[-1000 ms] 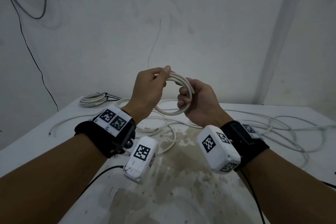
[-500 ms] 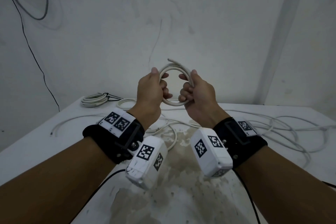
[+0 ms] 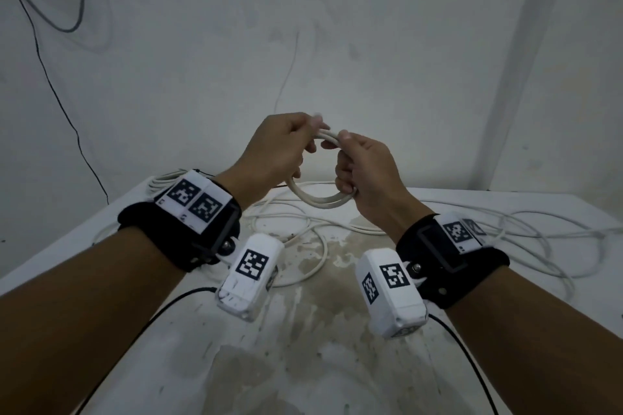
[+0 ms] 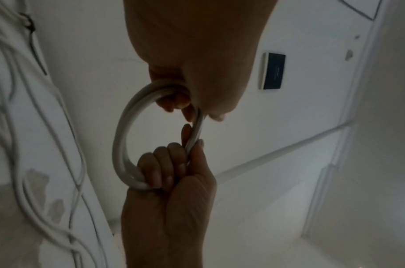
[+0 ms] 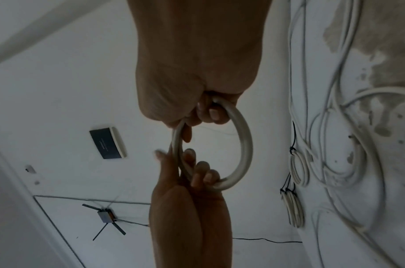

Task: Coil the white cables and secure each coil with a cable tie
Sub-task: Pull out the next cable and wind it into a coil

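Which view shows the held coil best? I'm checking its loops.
Left wrist: the coil shows as an open ring with separate strands. Right wrist shows the ring too, slightly blurred. In the head view both hands cover much of it.

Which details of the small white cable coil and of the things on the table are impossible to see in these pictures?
- Ends of the small white cable coil: hidden inside the left hand and right hand, all views.
- Finished tied white coils: motion-blurred in the right wrist view; behind the left wrist in the head view.
- Loose white cables: cut off at the head view's right edge.
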### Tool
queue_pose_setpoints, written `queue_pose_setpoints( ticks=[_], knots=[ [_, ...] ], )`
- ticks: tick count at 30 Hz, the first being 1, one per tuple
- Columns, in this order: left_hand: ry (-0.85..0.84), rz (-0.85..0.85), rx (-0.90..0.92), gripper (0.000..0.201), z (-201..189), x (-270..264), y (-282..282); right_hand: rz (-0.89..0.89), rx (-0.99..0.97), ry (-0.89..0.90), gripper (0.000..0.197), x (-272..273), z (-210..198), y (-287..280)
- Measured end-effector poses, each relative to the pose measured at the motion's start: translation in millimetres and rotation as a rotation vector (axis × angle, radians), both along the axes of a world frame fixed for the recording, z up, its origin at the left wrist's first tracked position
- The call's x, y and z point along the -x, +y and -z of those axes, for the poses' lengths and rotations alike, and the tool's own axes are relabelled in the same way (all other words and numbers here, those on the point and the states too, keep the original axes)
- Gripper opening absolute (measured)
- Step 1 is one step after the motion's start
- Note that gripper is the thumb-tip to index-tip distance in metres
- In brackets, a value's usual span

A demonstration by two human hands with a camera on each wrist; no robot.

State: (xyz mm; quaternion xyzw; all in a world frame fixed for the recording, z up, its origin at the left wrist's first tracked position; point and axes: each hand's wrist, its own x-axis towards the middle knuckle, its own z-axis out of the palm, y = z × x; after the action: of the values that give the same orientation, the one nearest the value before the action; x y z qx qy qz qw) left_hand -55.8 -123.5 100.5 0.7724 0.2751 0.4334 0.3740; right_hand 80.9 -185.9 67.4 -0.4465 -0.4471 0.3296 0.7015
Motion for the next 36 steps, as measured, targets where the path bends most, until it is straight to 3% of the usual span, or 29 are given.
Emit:
queue_pose_setpoints(
  ticks=[2,4,8,11,15,23,28,36],
  knots=[
    [0.064,0.016,-0.061,0.026,-0.6,0.7,2.0,-0.018,-0.003,-0.008,0.032,-2.0,-2.4,0.2],
    [0.005,-0.011,-0.059,0.023,3.1,-2.7,4.1,-0.046,0.035,0.031,0.034,-2.7,-4.4,-0.4],
    [-0.152,-0.039,0.08,0.019,11.8,-8.6,3.7,-0.155,0.203,0.219,0.044,-1.6,-4.3,-4.3],
    [-0.075,0.04,0.189,0.016,11.4,-8.7,0.2,-0.137,0.224,0.269,0.041,-7.1,1.2,-6.3],
    [0.034,0.012,0.107,0.023,7.6,-13.6,-5.4,-0.08,0.21,0.237,0.04,-9.7,4.7,-9.8],
    [0.106,0.054,0.111,0.021,13.1,-30.4,-18.5,0.001,0.228,0.136,0.04,-23.8,9.2,-26.8],
    [0.094,-0.014,0.003,0.023,21.3,-55.3,-37.7,0.06,0.214,0.086,0.039,-37.2,9.7,-47.1],
    [0.121,0.106,-0.001,0.028,21.1,-90.7,-67.4,0.132,0.204,0.064,0.038,-70.6,12.7,-84.4]
  ],
)
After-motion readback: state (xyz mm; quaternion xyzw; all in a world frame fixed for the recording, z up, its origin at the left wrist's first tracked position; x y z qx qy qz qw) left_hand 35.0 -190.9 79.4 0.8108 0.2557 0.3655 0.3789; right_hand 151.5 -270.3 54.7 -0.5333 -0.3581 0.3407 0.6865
